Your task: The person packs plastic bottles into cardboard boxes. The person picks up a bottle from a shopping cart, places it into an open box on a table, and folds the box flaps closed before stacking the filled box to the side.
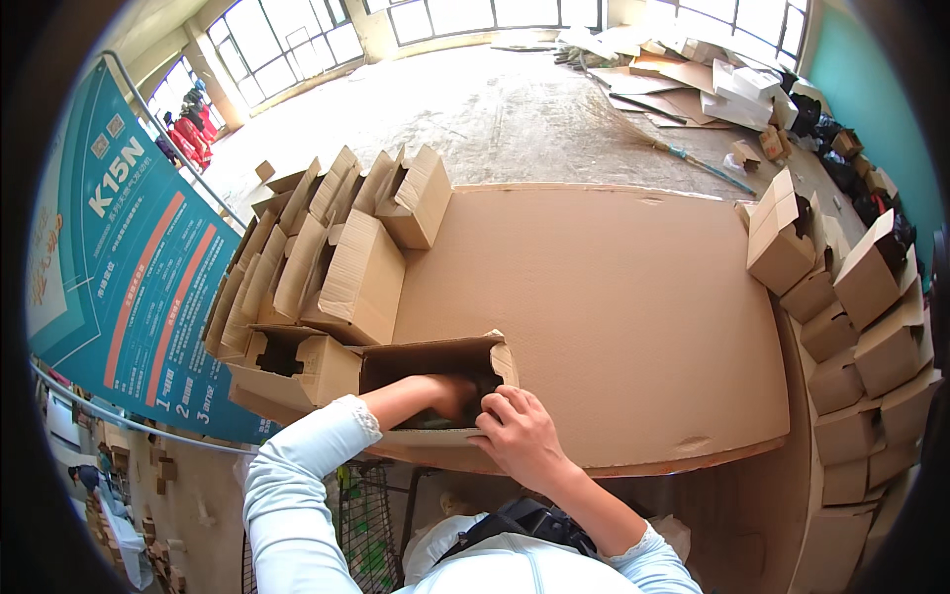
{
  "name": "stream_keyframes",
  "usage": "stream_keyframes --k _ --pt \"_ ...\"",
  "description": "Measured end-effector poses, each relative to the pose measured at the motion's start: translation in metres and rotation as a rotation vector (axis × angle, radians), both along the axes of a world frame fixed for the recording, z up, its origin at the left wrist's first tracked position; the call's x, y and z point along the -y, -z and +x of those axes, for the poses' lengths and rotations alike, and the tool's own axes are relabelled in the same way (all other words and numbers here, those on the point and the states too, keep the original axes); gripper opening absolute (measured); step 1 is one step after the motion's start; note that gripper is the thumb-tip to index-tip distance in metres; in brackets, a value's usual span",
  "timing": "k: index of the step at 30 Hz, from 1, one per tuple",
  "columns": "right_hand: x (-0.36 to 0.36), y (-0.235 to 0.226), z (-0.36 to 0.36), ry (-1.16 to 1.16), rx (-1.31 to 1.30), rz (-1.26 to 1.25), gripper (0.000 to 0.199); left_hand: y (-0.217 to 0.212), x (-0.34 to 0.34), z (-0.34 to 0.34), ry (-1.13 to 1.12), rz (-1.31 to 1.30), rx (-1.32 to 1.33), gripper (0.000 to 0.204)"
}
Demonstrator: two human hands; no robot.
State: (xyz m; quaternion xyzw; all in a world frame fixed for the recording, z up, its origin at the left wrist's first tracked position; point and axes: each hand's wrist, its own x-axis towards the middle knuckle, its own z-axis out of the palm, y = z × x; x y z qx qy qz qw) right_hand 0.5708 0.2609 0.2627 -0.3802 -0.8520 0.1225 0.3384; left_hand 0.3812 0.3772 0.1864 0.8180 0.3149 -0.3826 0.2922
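Observation:
An open brown cardboard box (432, 357) stands at the near edge of a table covered with a cardboard sheet (604, 317). My left hand (450, 394) reaches down inside the box, its fingers partly hidden in the dark interior, where something dark lies. My right hand (519, 431) rests on the box's near right rim, fingers curled over the edge and gripping it.
Several folded and half-assembled cardboard boxes (327, 267) crowd the table's left side. More boxes (851, 327) are stacked along the right. A teal banner (119, 267) hangs at left. Flattened cardboard (693, 79) and a broom (693, 158) lie on the floor beyond.

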Motion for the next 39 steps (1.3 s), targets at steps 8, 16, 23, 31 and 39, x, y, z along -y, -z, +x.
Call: stream_keyframes --k 8,16,23,31,39 --pt "0.003 -0.003 -0.006 0.061 -0.085 -0.067 0.051 -0.075 0.017 -0.02 -0.09 -0.122 0.208 0.049" --pt "0.011 0.028 0.012 0.081 -0.351 -0.318 0.052 -0.165 0.14 -0.114 -0.963 0.577 1.105 0.058" --pt "-0.006 0.012 -0.002 0.252 -0.395 -0.568 0.053 -0.064 0.148 -0.119 -1.267 0.525 1.036 0.058" --pt "-0.053 -0.013 -0.009 0.218 0.236 -0.237 0.058 -0.102 0.08 -0.106 -0.421 1.13 0.569 0.087" --pt "-0.014 0.033 -0.02 0.217 0.181 -0.066 0.053 -0.072 0.072 -0.112 -0.213 0.785 0.624 0.111"
